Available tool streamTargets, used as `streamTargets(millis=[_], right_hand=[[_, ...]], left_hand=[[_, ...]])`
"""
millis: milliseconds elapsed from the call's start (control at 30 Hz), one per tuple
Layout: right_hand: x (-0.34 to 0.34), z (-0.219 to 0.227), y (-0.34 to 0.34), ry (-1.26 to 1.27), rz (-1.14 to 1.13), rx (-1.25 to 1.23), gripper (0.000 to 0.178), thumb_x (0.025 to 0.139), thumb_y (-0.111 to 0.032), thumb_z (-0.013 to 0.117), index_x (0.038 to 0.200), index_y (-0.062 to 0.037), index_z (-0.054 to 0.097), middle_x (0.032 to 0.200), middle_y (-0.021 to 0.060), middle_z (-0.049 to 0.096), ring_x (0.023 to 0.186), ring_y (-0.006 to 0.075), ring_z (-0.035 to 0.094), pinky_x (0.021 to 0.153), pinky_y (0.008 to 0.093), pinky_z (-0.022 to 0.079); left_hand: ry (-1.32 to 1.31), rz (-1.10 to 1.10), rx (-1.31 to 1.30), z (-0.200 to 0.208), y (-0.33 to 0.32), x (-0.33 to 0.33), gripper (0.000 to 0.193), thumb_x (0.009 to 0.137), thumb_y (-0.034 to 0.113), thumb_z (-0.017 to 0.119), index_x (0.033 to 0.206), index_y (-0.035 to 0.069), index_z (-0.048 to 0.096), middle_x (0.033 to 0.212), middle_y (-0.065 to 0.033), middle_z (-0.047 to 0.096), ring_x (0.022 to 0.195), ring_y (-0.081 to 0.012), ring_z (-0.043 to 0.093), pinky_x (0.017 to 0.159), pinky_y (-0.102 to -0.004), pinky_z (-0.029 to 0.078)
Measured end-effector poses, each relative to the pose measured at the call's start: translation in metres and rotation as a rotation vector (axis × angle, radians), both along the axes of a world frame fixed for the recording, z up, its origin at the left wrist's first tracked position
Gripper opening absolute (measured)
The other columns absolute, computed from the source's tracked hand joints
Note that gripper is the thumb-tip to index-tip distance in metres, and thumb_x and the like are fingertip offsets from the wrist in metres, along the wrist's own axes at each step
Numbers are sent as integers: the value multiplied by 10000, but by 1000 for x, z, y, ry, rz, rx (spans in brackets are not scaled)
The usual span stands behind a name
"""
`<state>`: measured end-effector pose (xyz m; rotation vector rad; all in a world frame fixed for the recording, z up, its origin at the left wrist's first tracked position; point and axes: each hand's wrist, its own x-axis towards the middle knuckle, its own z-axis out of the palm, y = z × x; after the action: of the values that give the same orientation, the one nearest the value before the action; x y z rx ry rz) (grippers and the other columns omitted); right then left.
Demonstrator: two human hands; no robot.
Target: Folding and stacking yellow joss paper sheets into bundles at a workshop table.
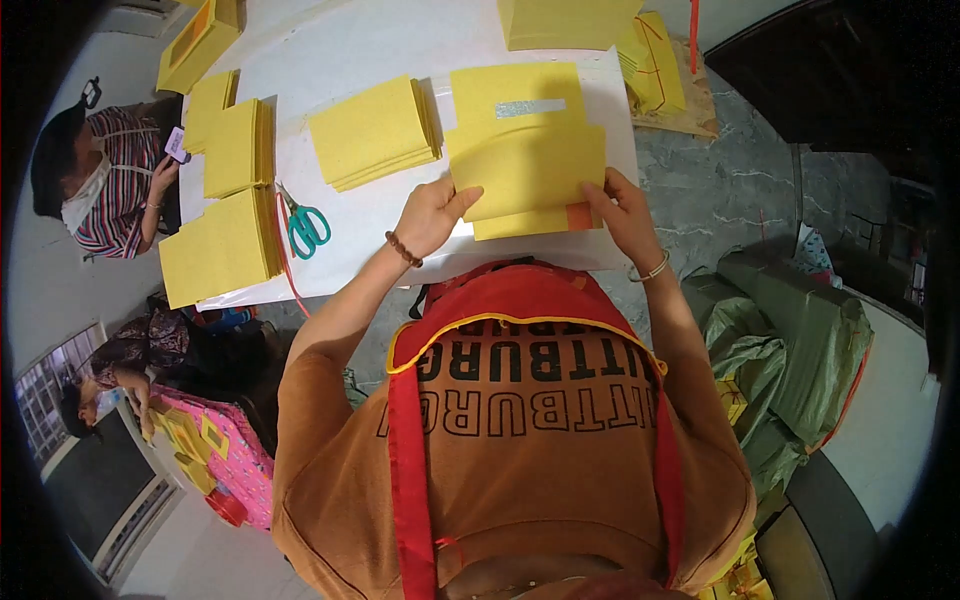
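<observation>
Near the front edge of the table I hold a yellow cardboard sheet (530, 170) by its two sides. My left hand (435, 213) pinches its lower left edge, thumb on top. On the opposite edge is my right hand (622, 210), its thumb close to an orange patch at the lower right corner. Beyond the sheet, partly covered by it, lies another yellow piece (515, 85) with a silvery-grey strip (530, 107). A stack of yellow cardboard (370, 135) rests just left of it. Whether the held piece has several layers, I cannot tell.
Teal-handled scissors (308, 230) and a red cord (283, 245) lie on the white table (350, 40) beside more yellow stacks (220, 245). A yellow box (565, 25) stands at the far edge. Two other people are at the left; green wrapped bundles (800, 330) sit at the right.
</observation>
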<state>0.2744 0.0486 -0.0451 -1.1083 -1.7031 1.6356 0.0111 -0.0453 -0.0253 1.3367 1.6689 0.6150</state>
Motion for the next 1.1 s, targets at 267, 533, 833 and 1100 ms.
streamTargets(millis=[267, 533, 833, 1100], right_hand=[[-25, 1, 8, -209, -220, 171, 268, 822, -211, 629, 1014, -25, 607, 660, 18, 593, 568, 73, 507, 534, 237, 415], [-33, 3, 13, -247, -314, 109, 307, 795, -191, 635, 1057, -71, 530, 590, 12, 565, 517, 114, 509, 492, 277, 388], [-41, -6, 11, -299, -336, 195, 224, 797, -199, 624, 961, -81, 526, 558, 32, 514, 493, 171, 487, 490, 331, 374], [-39, -8, 13, -327, -328, 235, 208, 794, -221, 621, 925, -84, 536, 565, 43, 526, 513, 212, 514, 503, 360, 384]], left_hand=[[-353, 272, -168, -12, 19, 2, 280, 892, 241, 525, 1023, 7, 605, 617, 2, 525, 498, -58, 428, 445, -213, 345], [-514, 372, -180, 4, 25, 10, 205, 894, 208, 540, 917, 10, 587, 602, 11, 530, 445, -48, 396, 405, -206, 288], [-480, 365, -138, -10, 23, 3, 184, 881, 179, 544, 922, 1, 566, 583, 24, 504, 434, -36, 394, 390, -205, 312], [304, 266, 461, 26, 12, 18, 387, 831, 226, 609, 1142, 29, 491, 954, -137, 584, 822, -220, 573, 663, -335, 454]])
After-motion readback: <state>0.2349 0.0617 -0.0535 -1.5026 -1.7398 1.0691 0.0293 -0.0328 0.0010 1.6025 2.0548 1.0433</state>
